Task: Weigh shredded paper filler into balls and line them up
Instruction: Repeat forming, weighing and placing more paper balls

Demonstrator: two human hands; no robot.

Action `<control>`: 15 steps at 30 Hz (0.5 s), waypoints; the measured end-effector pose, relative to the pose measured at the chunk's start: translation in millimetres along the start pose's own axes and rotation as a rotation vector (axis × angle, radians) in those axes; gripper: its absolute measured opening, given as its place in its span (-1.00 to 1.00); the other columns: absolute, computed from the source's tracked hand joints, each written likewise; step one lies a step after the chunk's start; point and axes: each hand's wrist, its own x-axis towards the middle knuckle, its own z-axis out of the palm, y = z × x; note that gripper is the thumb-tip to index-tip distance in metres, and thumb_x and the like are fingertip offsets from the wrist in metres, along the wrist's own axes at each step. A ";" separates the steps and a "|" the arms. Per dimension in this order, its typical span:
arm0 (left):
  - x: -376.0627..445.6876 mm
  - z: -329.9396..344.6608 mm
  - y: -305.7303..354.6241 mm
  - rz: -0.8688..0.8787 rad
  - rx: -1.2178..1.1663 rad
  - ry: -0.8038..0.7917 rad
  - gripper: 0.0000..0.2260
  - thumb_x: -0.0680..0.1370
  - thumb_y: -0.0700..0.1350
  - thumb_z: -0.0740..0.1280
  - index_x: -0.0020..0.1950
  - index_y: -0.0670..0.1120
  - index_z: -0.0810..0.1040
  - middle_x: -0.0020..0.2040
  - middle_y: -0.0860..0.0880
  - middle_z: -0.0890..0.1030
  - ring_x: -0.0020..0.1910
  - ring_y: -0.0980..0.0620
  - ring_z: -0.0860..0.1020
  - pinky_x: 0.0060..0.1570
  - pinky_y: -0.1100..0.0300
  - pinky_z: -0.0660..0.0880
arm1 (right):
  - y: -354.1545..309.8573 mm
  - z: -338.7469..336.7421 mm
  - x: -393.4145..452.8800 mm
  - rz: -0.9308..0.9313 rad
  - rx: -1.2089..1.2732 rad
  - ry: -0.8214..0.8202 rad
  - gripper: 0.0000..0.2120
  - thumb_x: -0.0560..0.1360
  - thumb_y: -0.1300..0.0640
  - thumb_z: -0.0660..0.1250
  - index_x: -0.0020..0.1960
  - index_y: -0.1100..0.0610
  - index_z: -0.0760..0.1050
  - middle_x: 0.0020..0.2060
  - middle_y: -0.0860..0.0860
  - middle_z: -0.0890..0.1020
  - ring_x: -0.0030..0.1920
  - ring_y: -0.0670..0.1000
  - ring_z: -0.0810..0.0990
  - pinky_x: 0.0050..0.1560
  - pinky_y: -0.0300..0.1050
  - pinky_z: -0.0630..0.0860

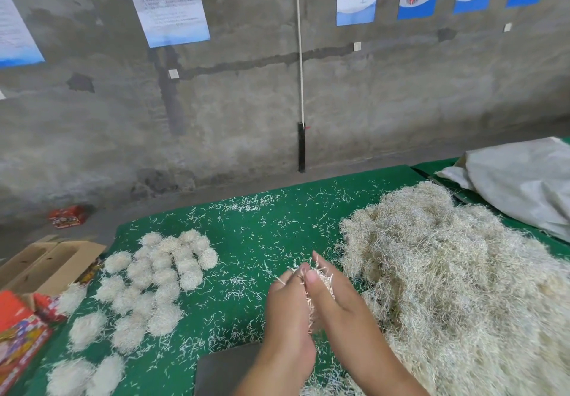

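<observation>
While both hands meet near the middle of the green table (246, 219), the left hand (288, 309) and the right hand (336, 297) press a small wad of shredded paper (320, 278) between them, fingers curled around it and pointing away toward the far wall. The wad is squeezed into a narrow strip whose long axis runs near to far along the seam between the palms, with loose strands sticking out at the fingertips. Just right of the hands, touching the right forearm, lies 1 big loose heap of filler (447, 272) that covers the right side of the table. On the left sit the finished balls (160, 269), roughly 25 of them, packed in ragged rows that run from the near left edge toward the far middle; an exact count cannot be made where they crowd together. Stray shreds litter the cloth between the balls and the hands. A grey flat scale (225, 368) lies at the near edge under the left wrist. 1 open cardboard box (52, 266) stands at the far left, and 1 pale sack (521, 179) lies beyond the heap.
</observation>
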 end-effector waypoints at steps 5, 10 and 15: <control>4.3 -0.3 -2.0 0.165 0.044 0.047 -0.86 0.67 -0.09 0.30 0.12 0.09 0.64 0.18 0.04 0.68 0.24 0.00 0.60 0.30 -0.12 0.50 | -5.8 -3.4 3.9 0.241 0.436 -0.128 -0.33 0.32 -0.56 0.36 0.40 -0.45 0.44 0.42 -0.30 0.48 0.34 -0.17 0.48 0.39 0.14 0.48; 1.7 -8.0 2.7 0.566 0.290 -0.017 -0.69 0.68 -0.16 0.22 0.14 0.27 0.59 -0.02 0.20 0.67 -0.26 0.18 0.60 -0.28 0.22 0.49 | -2.0 -12.7 4.4 0.399 1.166 -0.248 -0.49 0.50 0.04 0.43 0.39 0.23 0.47 0.44 0.29 0.52 0.36 0.29 0.57 0.43 0.43 0.36; -4.8 -3.6 -14.2 0.926 0.858 -0.054 -0.64 0.66 0.08 0.01 0.35 0.22 0.48 0.28 0.30 0.48 0.35 0.25 0.40 0.32 0.21 0.36 | -12.1 -0.8 6.3 0.451 1.147 -0.087 -0.44 0.64 -0.24 0.27 0.31 0.22 0.66 0.21 0.21 0.70 0.24 0.19 0.69 0.21 0.14 0.62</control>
